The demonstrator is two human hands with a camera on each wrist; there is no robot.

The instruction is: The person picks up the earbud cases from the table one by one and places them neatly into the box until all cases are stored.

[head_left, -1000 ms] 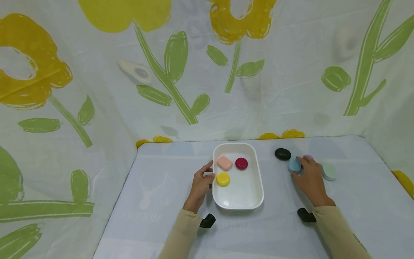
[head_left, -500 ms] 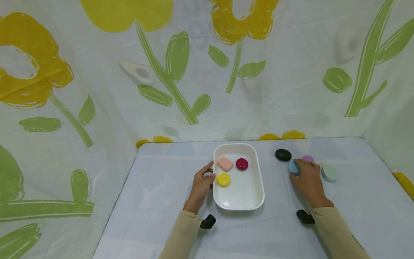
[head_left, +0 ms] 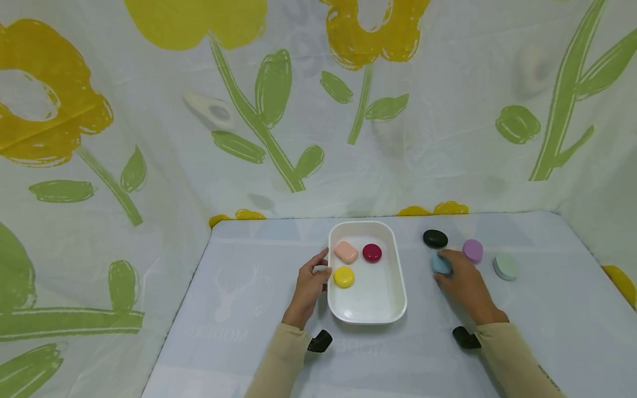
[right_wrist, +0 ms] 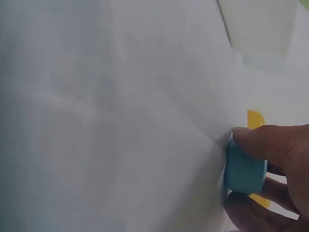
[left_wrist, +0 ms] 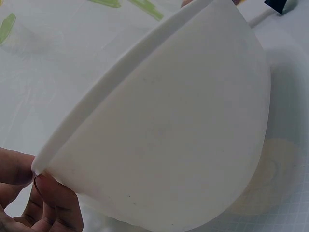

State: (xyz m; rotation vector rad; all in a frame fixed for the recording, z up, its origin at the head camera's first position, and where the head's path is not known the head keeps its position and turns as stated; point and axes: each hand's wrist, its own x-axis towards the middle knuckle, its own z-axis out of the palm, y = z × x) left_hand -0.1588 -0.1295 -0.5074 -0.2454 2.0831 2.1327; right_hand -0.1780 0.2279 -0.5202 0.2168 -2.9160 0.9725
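Observation:
At the left side of the white tray (head_left: pixel 365 307), my left hand (head_left: pixel 307 290) pinches the rim between thumb and fingers; the left wrist view shows this hand (left_wrist: pixel 43 193) at the edge of the tray's outer wall (left_wrist: pixel 164 130). Inside the tray lie a pink piece (head_left: pixel 345 251), a dark red round piece (head_left: pixel 371 252) and a yellow round piece (head_left: pixel 344 277). To the right of the tray, my right hand (head_left: pixel 468 284) holds a small light-blue block (head_left: pixel 440 264) between thumb and fingers. Seen from the right wrist, the blue block (right_wrist: pixel 245 169) has a flat face and rounded edges.
Beyond the right hand are a black oval piece (head_left: pixel 435 239), a purple block (head_left: pixel 473 251) and a pale green block (head_left: pixel 505 266) on the white-covered table (head_left: pixel 239 354). A flower-printed curtain (head_left: pixel 448 138) rises behind the table's far edge.
My right hand has drawn the blue block left and slightly nearer, uncovering the purple block. The left hand keeps its hold on the tray, which has not moved.

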